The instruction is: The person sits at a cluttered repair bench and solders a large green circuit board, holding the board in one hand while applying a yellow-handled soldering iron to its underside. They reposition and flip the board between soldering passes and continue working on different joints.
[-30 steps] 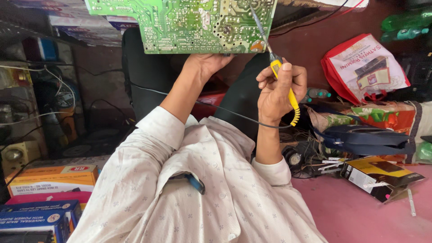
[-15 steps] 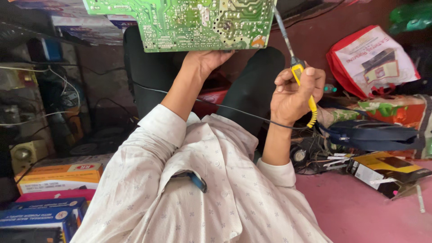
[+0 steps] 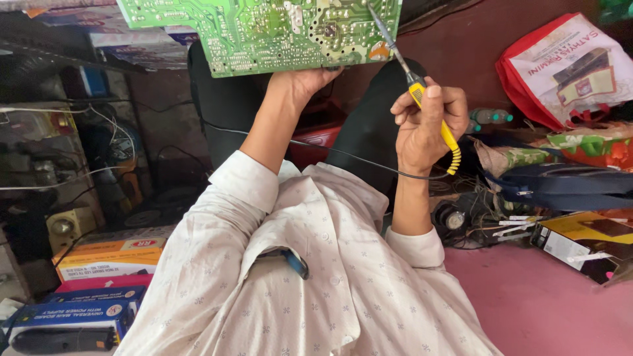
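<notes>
I hold the green circuit board (image 3: 264,29) up at the top of the frame with my left hand (image 3: 303,79), whose fingers are closed under its lower edge near the middle, solder side toward me. My right hand (image 3: 425,122) is wrapped tightly round the yellow handle of the soldering iron (image 3: 412,82), thumb on top. The thin metal tip slants up and left to meet the board at its lower right corner, beside a small orange patch. The iron's black cord (image 3: 330,150) trails from the ribbed yellow end of the handle, across my forearm, toward the left of the frame.

To do this well, I judge that the board needs to stay dead still. With only one hand under one edge it can rock, so I would keep that wrist firm and the elbow tucked in. The tip should rest on the joint lightly, flat side against the pad, not digging at the copper. I would hold it only as long as the solder needs and lift it straight off, so that neighbouring pads do not bridge. The cord should hang slack, because a tug would drag the tip across the tracks. My white patterned sleeves (image 3: 244,191) sit close below the work, so I keep them away from the hot shaft.

At the right of the frame lie a red and white bag (image 3: 567,66), a tangle of wires and a yellow and black box (image 3: 580,237). Cardboard boxes (image 3: 109,254) are stacked at the lower left.
</notes>
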Demonstrator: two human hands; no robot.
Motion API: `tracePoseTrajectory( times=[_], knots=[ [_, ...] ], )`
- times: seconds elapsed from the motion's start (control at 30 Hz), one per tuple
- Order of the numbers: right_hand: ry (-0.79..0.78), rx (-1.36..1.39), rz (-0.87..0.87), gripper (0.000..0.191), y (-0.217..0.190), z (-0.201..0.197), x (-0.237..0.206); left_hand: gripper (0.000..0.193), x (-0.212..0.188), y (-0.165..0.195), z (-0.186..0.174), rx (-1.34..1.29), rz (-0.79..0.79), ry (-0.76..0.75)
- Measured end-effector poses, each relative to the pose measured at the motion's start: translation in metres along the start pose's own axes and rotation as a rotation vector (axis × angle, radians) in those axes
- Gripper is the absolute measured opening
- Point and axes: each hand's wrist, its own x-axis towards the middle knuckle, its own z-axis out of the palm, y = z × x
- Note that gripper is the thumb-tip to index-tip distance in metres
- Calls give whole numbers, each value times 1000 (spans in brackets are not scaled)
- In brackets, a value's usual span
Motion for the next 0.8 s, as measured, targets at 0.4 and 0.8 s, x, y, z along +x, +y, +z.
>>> tracePoseTrajectory(
  times=[0.4, 0.8],
  knots=[
    [15, -30, -21, 22, 4, 4, -8, 62, -1, 5, -3, 103, 38, -25],
    [-195, -469, -418, 16, 17, 13, -25, 65, -1, 10, 1, 145, 34, 51]
  ],
)
